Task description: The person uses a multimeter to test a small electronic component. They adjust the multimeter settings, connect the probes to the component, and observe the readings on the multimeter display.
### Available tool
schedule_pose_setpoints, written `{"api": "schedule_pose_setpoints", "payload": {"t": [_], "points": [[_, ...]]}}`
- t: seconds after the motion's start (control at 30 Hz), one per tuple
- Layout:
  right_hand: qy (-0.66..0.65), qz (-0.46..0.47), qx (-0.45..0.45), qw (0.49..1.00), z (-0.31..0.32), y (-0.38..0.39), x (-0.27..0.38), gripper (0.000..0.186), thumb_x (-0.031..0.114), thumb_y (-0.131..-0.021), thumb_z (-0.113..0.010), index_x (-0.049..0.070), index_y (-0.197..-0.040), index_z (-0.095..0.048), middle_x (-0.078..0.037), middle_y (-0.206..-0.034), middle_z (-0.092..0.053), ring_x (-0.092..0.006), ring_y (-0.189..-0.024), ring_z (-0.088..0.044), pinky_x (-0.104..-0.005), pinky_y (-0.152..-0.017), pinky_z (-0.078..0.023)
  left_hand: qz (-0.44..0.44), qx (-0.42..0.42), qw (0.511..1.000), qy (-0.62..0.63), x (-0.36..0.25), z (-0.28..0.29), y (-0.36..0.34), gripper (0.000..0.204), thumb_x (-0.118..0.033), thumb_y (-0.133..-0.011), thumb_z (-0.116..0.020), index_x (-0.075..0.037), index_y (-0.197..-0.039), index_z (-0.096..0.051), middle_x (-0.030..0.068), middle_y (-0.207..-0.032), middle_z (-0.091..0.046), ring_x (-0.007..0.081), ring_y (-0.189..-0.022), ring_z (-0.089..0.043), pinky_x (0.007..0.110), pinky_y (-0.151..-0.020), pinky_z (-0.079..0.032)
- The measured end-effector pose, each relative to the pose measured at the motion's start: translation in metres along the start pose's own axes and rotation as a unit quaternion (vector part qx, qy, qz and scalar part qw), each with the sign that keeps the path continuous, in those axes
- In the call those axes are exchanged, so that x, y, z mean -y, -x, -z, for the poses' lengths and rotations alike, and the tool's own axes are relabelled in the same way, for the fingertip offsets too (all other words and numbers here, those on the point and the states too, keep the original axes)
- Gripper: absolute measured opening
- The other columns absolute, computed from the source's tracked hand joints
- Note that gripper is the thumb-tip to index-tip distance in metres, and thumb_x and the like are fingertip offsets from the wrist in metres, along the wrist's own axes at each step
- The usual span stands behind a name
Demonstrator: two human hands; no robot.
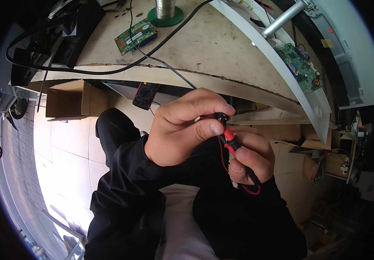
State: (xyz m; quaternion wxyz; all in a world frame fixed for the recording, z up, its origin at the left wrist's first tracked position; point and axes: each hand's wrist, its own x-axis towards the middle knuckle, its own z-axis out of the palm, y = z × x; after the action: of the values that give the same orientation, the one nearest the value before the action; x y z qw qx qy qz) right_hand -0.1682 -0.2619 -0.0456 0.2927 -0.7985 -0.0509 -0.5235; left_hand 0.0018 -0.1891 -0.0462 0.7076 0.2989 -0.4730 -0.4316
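My left hand point(180, 130) is closed, its thumb and forefinger pinching a small black connector point(223, 117). A thin black cable point(169, 67) runs from the bench down behind that hand; whether it ends in the connector is hidden. Close by on the right, my right hand point(256, 157) is closed around red and black multimeter probes point(231, 141). Their tips point up at the connector, but I cannot tell whether they touch inside it. A red lead loops below the fingers. Left of my hands, below the bench edge, is a dark multimeter point(145, 94) with a red rim.
On the worn bench point(195, 47) lie a green circuit board point(136, 36), a solder spool point(166, 13) and a thick black cable point(122, 69). A white panel with another circuit board point(301, 67) leans at the right. An open cardboard box point(76, 99) sits below the bench, left.
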Motion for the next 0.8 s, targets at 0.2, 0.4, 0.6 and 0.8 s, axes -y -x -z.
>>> {"api": "schedule_pose_setpoints", "payload": {"t": [0.2, 0.4, 0.6, 0.8], "points": [[0.099, -0.058, 0.025, 0.993, 0.002, -0.001, 0.003, 0.035, -0.004, -0.081, -0.074, -0.003, -0.113, -0.060, -0.022, -0.109, -0.063, -0.0356, -0.089, -0.070, -0.0393, -0.075, -0.061, 0.002, -0.017, 1.000, 0.002, -0.002, 0.001, 0.003, 0.033, -0.025, -0.094, -0.070, 0.002, -0.112, -0.068, 0.0156, -0.101, -0.064, 0.0206, -0.090, -0.060, 0.030, -0.080, -0.047], [0.003, -0.171, -0.145, 0.974, 0.019, 0.008, -0.023, 0.030, 0.027, -0.103, -0.055, -0.002, -0.108, -0.062, -0.022, -0.111, -0.058, -0.0308, -0.084, -0.067, -0.0410, -0.071, -0.059, -0.046, -0.004, 0.997, -0.060, -0.001, 0.007, 0.004, 0.031, -0.023, -0.093, -0.070, 0.003, -0.110, -0.069, 0.0148, -0.099, -0.065, 0.0204, -0.089, -0.061, 0.030, -0.080, -0.047], [-0.345, -0.327, -0.048, 0.879, 0.043, -0.020, -0.003, 0.013, 0.003, -0.094, -0.062, -0.006, -0.102, -0.061, -0.021, -0.109, -0.057, -0.0283, -0.089, -0.068, -0.0396, -0.077, -0.061, -0.049, 0.022, 0.991, -0.121, -0.003, 0.009, 0.008, 0.022, -0.009, -0.091, -0.071, 0.003, -0.110, -0.070, 0.0137, -0.103, -0.066, 0.0217, -0.091, -0.063, 0.031, -0.079, -0.050], [-0.240, -0.276, 0.008, 0.931, 0.034, -0.023, -0.001, 0.014, -0.007, -0.081, -0.068, -0.008, -0.094, -0.063, -0.024, -0.102, -0.064, -0.0245, -0.088, -0.068, -0.0323, -0.080, -0.057, -0.074, 0.032, 0.986, -0.148, -0.001, 0.006, 0.009, 0.023, -0.003, -0.088, -0.072, 0.003, -0.110, -0.070, 0.0138, -0.102, -0.067, 0.0234, -0.089, -0.064, 0.032, -0.077, -0.052]]}}
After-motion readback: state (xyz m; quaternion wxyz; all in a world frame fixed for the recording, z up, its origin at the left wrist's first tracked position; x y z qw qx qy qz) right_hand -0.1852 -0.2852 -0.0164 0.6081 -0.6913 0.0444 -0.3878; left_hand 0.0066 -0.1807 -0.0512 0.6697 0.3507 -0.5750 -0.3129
